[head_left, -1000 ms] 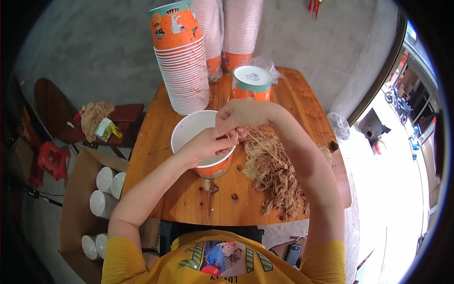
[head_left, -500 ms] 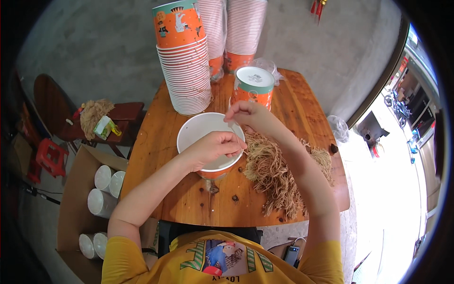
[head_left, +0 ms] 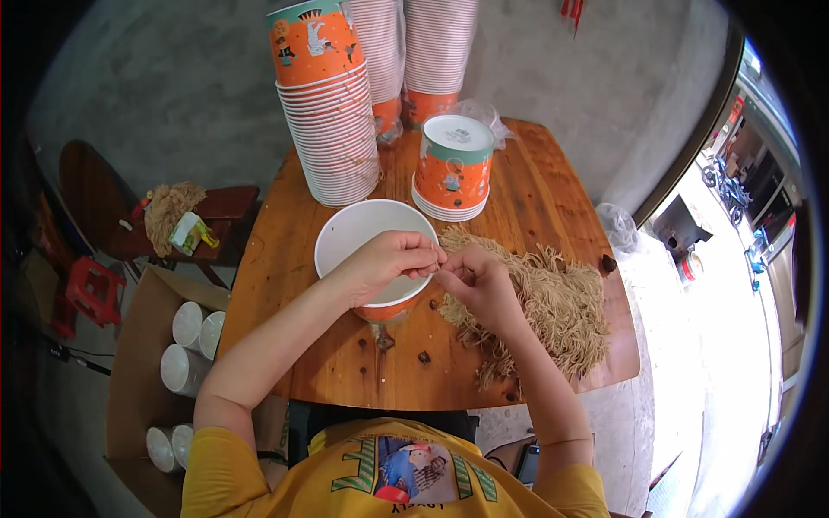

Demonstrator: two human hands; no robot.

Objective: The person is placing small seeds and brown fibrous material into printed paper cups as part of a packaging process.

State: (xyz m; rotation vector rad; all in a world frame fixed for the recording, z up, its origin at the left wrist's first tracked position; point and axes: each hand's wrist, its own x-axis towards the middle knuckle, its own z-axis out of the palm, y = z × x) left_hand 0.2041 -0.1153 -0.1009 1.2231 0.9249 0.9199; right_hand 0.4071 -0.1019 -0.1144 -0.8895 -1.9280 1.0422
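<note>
My left hand is closed in a pinch above the right side of an open paper bucket, white inside and orange outside. Just beyond the bucket's right rim, my right hand pinches too, its fingertips meeting those of my left. Whatever thin thing lies between the fingers is too small to make out. Under and beside my right hand spreads a heap of tan strands. Behind it, an orange and green bucket stands upside down on a few nested white rims.
A tall stack of nested buckets rises at the table's far left, with bagged stacks behind. Left of the table are a cardboard box holding several clear tubs, a red stool and a bench bearing another tan bundle.
My right hand has come down and toward me, from above the bucket's far right rim to my left fingertips. My left hand stays over the bucket. The view has shifted slightly.
</note>
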